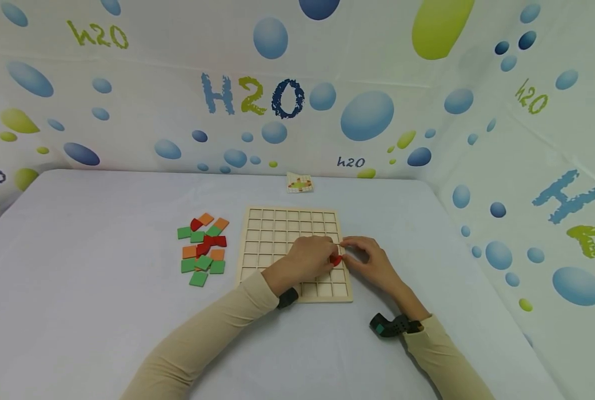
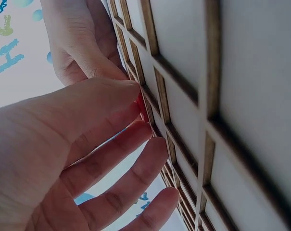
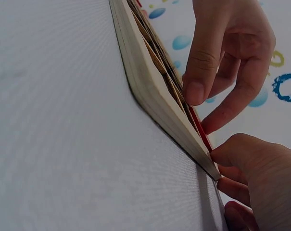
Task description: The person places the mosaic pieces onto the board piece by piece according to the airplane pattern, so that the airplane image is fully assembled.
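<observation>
A pale wooden grid board [image 1: 259, 235] lies on the white table. At its right edge, over a square, my left hand [image 1: 309, 256] pinches a red tile [image 1: 335, 260] with a rounded edge between thumb and fingers. In the left wrist view the red tile [image 2: 142, 108] shows under the thumb and index finger, low against the grid. My right hand [image 1: 374, 264] rests beside the same edge, index finger and thumb spread apart. The right wrist view has its thumb tip right at the end of the red tile [image 3: 195, 118], with other fingers beside the board's side wall [image 3: 157, 103].
Left of the board lie loose green tiles [image 1: 199, 278], orange tiles [image 1: 189, 251] and red tiles [image 1: 220, 241], some overlapping. A small picture card [image 1: 299, 183] with a coloured pattern stands behind the board. A printed curtain [image 1: 177, 111] hangs behind the table.
</observation>
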The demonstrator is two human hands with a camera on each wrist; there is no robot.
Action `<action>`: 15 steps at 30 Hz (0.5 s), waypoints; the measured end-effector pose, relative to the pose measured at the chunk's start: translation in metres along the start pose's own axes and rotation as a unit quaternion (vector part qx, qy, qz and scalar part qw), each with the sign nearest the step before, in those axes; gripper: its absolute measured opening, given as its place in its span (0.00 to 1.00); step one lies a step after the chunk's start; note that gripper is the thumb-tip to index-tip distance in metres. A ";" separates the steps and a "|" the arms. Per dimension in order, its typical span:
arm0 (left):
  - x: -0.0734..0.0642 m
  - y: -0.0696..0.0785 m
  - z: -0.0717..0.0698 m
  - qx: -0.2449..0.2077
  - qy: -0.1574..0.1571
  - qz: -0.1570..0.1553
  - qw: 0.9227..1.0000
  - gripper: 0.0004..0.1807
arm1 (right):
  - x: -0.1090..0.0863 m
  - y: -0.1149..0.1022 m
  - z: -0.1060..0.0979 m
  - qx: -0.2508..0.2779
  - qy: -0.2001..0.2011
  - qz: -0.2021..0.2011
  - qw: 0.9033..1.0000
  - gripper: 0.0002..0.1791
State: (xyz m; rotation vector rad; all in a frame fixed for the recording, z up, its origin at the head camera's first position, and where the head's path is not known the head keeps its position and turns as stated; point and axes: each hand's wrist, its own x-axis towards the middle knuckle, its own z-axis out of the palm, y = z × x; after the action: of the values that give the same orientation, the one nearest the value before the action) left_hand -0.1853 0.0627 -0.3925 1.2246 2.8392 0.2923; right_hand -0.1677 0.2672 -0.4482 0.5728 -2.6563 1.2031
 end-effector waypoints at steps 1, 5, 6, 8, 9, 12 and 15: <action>0.000 0.000 -0.001 0.000 0.000 0.000 1.000 0.08 | 0.000 0.000 0.000 -0.001 0.000 -0.002 1.000 0.16; -0.003 -0.001 -0.003 -0.003 0.001 -0.002 1.000 0.07 | 0.001 -0.001 0.000 -0.001 0.003 -0.009 1.000 0.16; -0.004 -0.001 -0.004 -0.001 0.004 -0.003 1.000 0.07 | 0.001 -0.001 -0.001 -0.002 0.004 -0.010 1.000 0.16; -0.006 -0.002 -0.006 -0.006 0.011 -0.008 1.000 0.06 | 0.001 -0.002 -0.001 0.000 0.004 -0.011 1.000 0.16; -0.006 -0.003 -0.006 -0.006 0.014 -0.011 1.000 0.06 | 0.001 -0.003 -0.001 0.000 0.003 -0.009 1.000 0.16; -0.009 -0.006 -0.008 -0.014 0.016 -0.018 1.000 0.07 | 0.001 -0.003 0.000 0.002 0.002 -0.008 1.000 0.16; -0.012 -0.010 -0.010 -0.022 0.026 -0.015 0.999 0.07 | 0.000 -0.003 0.000 0.005 0.000 -0.001 1.000 0.16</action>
State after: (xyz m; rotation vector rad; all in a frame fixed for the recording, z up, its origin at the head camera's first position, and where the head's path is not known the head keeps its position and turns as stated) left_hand -0.1849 0.0456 -0.3849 1.1836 2.8750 0.3873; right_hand -0.1667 0.2650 -0.4462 0.5772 -2.6494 1.2169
